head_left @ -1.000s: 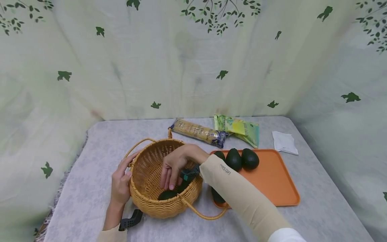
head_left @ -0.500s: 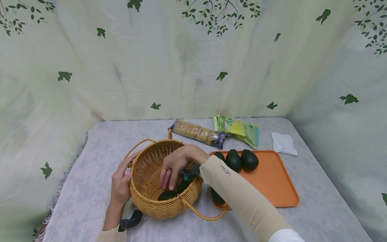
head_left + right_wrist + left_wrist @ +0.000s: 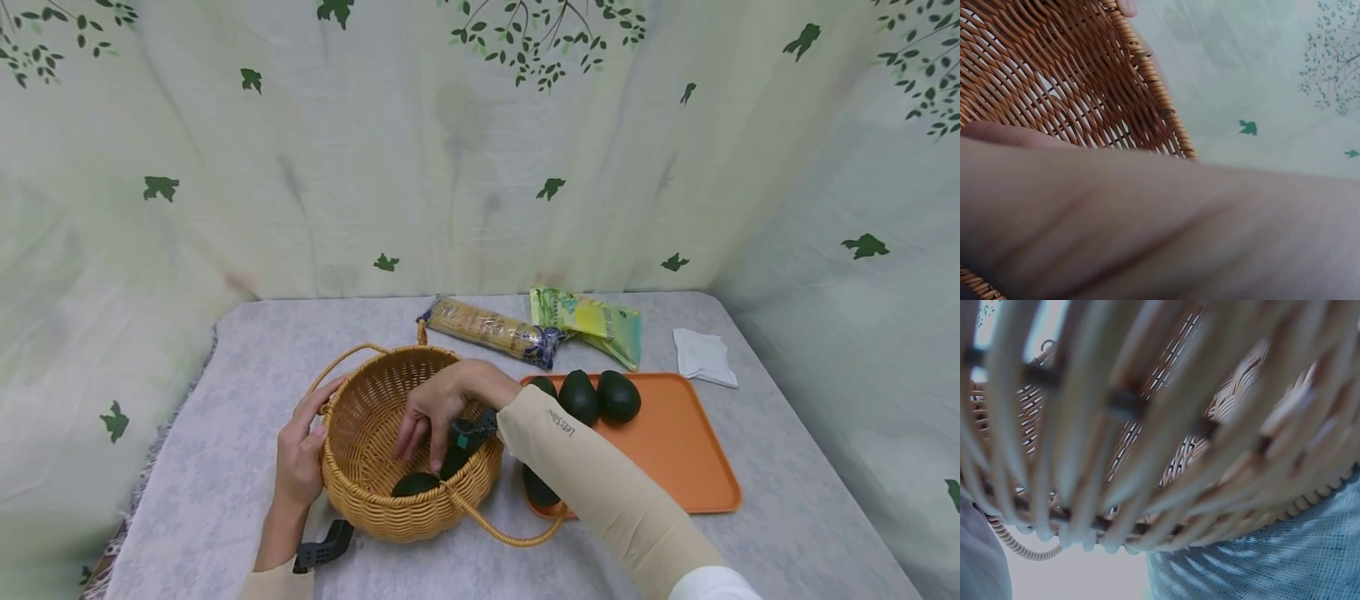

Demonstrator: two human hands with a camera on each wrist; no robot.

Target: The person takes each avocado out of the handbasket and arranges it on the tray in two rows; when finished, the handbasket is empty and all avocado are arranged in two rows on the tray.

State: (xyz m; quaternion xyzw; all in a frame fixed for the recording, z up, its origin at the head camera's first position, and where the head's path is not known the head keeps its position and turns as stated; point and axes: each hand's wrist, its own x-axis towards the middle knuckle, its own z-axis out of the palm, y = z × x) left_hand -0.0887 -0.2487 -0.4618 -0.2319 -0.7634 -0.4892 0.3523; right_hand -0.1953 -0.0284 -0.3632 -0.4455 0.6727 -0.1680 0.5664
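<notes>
A round wicker basket (image 3: 397, 517) stands on the table in the head view, with dark green avocados inside. One avocado (image 3: 415, 484) lies near its front wall, and another avocado (image 3: 454, 461) is partly covered by my right hand. My left hand (image 3: 298, 454) holds the basket's left side at the rim. My right hand (image 3: 435, 408) reaches down inside, thumb and fingers apart, close above the avocados; nothing shows between them. Basket weave (image 3: 1147, 425) fills the left wrist view. In the right wrist view, bare skin hides much of the basket (image 3: 1054, 75).
Right of the basket, an orange tray (image 3: 675, 450) holds several avocados (image 3: 580, 398), partly behind my right sleeve. A noodle packet (image 3: 491, 327), green packets (image 3: 592, 321) and a white folded tissue (image 3: 705, 357) lie behind. One basket handle (image 3: 517, 542) hangs toward the tray.
My right thumb has spread rightward, away from the fingers, inside the basket. The left hand and the basket keep their places.
</notes>
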